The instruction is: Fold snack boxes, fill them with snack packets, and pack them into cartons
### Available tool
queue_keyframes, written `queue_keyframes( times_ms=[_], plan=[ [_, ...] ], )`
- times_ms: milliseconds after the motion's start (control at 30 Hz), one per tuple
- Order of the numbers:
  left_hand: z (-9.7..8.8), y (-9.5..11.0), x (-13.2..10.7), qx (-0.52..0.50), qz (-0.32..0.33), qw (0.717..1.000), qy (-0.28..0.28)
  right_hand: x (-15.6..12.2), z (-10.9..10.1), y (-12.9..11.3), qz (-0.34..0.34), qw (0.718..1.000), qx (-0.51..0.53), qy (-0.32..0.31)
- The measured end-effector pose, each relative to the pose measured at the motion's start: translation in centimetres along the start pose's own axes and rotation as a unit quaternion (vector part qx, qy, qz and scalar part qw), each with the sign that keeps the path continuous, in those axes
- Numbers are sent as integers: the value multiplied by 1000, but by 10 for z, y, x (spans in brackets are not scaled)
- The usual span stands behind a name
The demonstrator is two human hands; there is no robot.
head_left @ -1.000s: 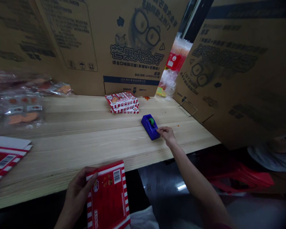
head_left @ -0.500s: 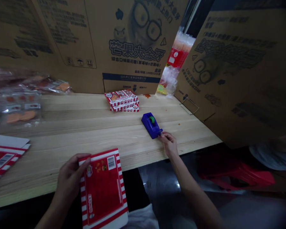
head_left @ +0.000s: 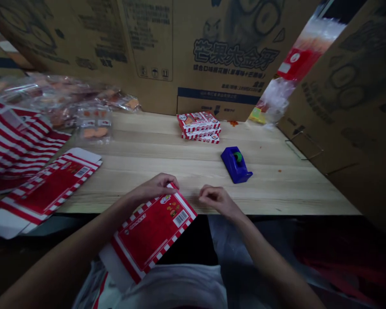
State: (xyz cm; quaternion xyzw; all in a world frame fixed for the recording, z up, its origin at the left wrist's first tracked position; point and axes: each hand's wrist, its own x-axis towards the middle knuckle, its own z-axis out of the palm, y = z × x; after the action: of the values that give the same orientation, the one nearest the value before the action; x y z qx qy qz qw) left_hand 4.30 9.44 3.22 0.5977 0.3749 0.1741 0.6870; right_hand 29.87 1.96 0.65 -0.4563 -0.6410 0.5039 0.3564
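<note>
My left hand [head_left: 162,183] grips the upper edge of a red and white striped cardboard box [head_left: 154,231], which looks flat and tilts over the table's front edge. Its printed red face with a barcode is turned up, and a white flap hangs at the lower end. Just right of the box's top corner, my right hand [head_left: 217,198] is closed in a pinch, apart from the box. Whatever its fingertips hold is too small to make out. A blue tape dispenser [head_left: 236,167] with a green core stands on the table beyond my right hand.
Small packed boxes [head_left: 199,126] are stacked at the back of the wooden table [head_left: 148,159]. Flat striped boxes [head_left: 54,184] and clear bags of orange pieces [head_left: 94,124] lie at left. Large cartons [head_left: 154,47] wall the back and right; a plastic packet [head_left: 292,64] stands in their gap.
My right hand has left the tape dispenser and moved left toward the box. My left hand has turned the box and brought it nearer the right hand. The view has swung left.
</note>
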Motion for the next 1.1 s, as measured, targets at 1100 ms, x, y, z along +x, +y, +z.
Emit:
queue_keyframes(
  times_ms=[1100],
  plan=[
    [-66, -78, -143, 266, 88, 719, 636, 108, 29, 32, 81, 991, 60, 83]
  ],
)
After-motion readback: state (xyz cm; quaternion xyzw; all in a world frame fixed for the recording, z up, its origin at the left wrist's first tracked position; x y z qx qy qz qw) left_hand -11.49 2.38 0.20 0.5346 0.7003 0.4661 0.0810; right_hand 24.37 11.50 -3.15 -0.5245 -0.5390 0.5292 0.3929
